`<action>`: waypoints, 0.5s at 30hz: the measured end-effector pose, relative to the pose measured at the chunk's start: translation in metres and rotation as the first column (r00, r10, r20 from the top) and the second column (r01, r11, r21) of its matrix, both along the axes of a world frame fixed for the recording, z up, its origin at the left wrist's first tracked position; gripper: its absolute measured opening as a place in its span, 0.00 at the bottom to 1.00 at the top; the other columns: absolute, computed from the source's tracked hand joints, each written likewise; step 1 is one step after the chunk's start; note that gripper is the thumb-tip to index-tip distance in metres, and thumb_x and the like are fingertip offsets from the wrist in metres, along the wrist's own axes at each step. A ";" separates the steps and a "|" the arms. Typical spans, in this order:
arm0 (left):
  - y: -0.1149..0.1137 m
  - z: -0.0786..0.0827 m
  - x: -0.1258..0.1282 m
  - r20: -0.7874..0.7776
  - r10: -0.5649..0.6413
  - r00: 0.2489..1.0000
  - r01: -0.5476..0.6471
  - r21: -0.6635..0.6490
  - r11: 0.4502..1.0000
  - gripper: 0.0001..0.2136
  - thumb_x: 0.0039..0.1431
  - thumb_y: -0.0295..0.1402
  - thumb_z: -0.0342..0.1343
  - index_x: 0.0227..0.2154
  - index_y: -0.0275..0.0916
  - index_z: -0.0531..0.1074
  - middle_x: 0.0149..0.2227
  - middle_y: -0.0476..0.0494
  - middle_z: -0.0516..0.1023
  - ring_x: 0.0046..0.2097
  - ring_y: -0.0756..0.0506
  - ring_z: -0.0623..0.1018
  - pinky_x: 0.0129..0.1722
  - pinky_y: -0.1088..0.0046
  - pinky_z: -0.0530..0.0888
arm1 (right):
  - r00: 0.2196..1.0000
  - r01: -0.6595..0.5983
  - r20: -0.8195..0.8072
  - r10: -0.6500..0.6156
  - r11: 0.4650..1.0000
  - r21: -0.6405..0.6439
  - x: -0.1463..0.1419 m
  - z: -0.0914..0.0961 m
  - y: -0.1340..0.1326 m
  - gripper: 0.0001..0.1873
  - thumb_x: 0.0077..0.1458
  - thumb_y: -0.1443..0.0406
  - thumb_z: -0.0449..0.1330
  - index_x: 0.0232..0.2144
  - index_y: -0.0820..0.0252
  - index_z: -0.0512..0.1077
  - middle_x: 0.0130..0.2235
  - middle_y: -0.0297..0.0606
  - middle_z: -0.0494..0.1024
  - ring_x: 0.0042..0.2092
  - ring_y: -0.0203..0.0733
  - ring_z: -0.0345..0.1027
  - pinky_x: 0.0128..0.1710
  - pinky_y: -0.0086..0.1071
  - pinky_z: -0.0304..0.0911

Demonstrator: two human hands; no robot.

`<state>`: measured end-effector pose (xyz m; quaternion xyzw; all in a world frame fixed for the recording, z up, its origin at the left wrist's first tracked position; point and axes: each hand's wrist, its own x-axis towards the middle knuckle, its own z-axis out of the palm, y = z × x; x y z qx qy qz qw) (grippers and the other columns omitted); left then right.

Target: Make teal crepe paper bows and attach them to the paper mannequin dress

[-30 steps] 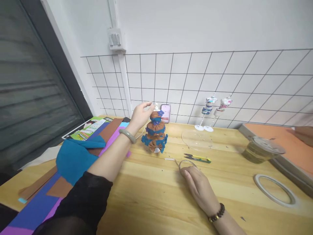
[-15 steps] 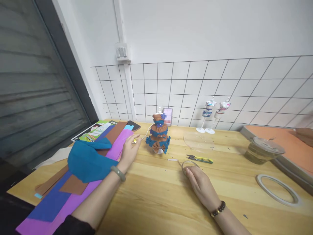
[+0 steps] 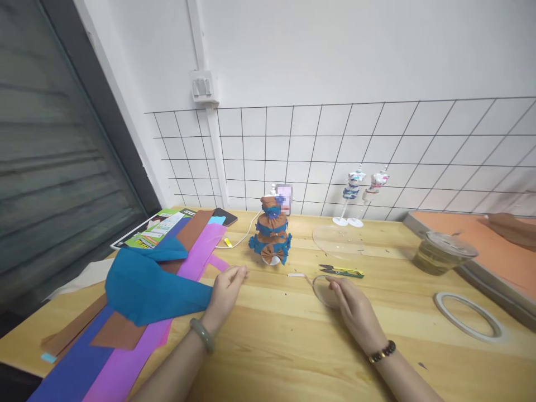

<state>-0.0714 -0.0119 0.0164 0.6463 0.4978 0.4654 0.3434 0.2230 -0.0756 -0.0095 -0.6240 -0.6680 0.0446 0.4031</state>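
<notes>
My left hand [image 3: 225, 293] lies on the wooden table [image 3: 268, 346], fingers stretched out and loosely together, its thumb side against the edge of a teal paper sheet [image 3: 146, 282]. My right hand [image 3: 354, 310] rests flat, fingertips on a small roll of clear tape [image 3: 323, 286]. Behind both hands stands a small dress form [image 3: 271, 231] covered in brown and teal ruffles and bows.
Brown, purple, blue and pink paper sheets [image 3: 125, 340] lie at the left, with a phone [image 3: 225, 216] and white cable behind. Yellow thread snips [image 3: 341, 271], two small mannequins [image 3: 360, 192], a lidded cup [image 3: 444, 254], a tape ring [image 3: 467, 315] and an orange-topped tray [image 3: 481, 234] sit right.
My left hand came down from the top of the dress form to the table beside the teal paper. My right hand stayed at the clear tape roll.
</notes>
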 end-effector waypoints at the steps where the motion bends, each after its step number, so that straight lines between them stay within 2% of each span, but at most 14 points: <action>1: -0.001 -0.001 0.000 0.007 -0.001 1.000 0.002 -0.033 0.999 0.18 0.56 0.43 0.47 0.30 0.34 0.75 0.30 0.42 0.77 0.36 0.44 0.75 0.37 0.70 0.70 | 0.999 0.052 -0.010 -0.052 0.999 -0.009 0.008 0.001 0.002 0.20 0.58 0.55 0.45 0.36 0.60 0.72 0.36 0.42 0.78 0.40 0.45 0.71 0.39 0.35 0.65; 4: -0.002 -0.002 -0.003 0.001 -0.004 1.000 0.004 -0.087 0.996 0.20 0.57 0.45 0.46 0.26 0.34 0.75 0.26 0.43 0.76 0.34 0.44 0.74 0.36 0.70 0.70 | 0.969 0.242 -0.034 -0.244 0.969 -0.046 0.041 0.007 0.006 0.21 0.55 0.53 0.47 0.27 0.60 0.72 0.30 0.41 0.79 0.33 0.46 0.72 0.31 0.33 0.66; 6: -0.002 -0.001 -0.004 -0.005 -0.018 1.000 0.017 -0.101 0.995 0.21 0.57 0.45 0.44 0.25 0.34 0.75 0.24 0.44 0.75 0.33 0.45 0.74 0.37 0.70 0.69 | 0.928 0.368 -0.029 -0.371 0.927 -0.067 0.066 0.012 0.010 0.22 0.53 0.52 0.48 0.26 0.61 0.72 0.28 0.42 0.79 0.32 0.48 0.73 0.27 0.33 0.64; 8: -0.003 0.000 -0.004 -0.009 -0.042 0.999 0.041 -0.113 0.993 0.22 0.58 0.45 0.43 0.24 0.34 0.75 0.24 0.44 0.75 0.33 0.45 0.74 0.37 0.70 0.68 | 0.895 0.445 0.002 -0.446 0.892 -0.084 0.091 0.015 0.017 0.21 0.52 0.52 0.49 0.30 0.62 0.73 0.31 0.44 0.80 0.33 0.50 0.73 0.28 0.35 0.64; 10: -0.005 0.001 -0.003 -0.026 -0.075 0.997 0.071 -0.117 0.991 0.21 0.58 0.44 0.43 0.24 0.34 0.74 0.25 0.44 0.75 0.33 0.46 0.74 0.37 0.71 0.68 | 0.891 0.455 0.058 -0.451 0.884 -0.112 0.110 0.016 0.027 0.20 0.52 0.54 0.49 0.33 0.62 0.73 0.34 0.44 0.80 0.36 0.50 0.73 0.30 0.35 0.64; 15: -0.006 0.002 -0.001 -0.102 -0.145 0.984 0.134 -0.105 0.985 0.19 0.59 0.42 0.44 0.24 0.35 0.74 0.27 0.44 0.75 0.34 0.46 0.74 0.37 0.72 0.68 | 0.897 0.412 0.273 -0.348 0.881 -0.233 0.137 0.014 0.067 0.17 0.53 0.58 0.50 0.32 0.62 0.74 0.35 0.43 0.79 0.35 0.47 0.72 0.31 0.35 0.64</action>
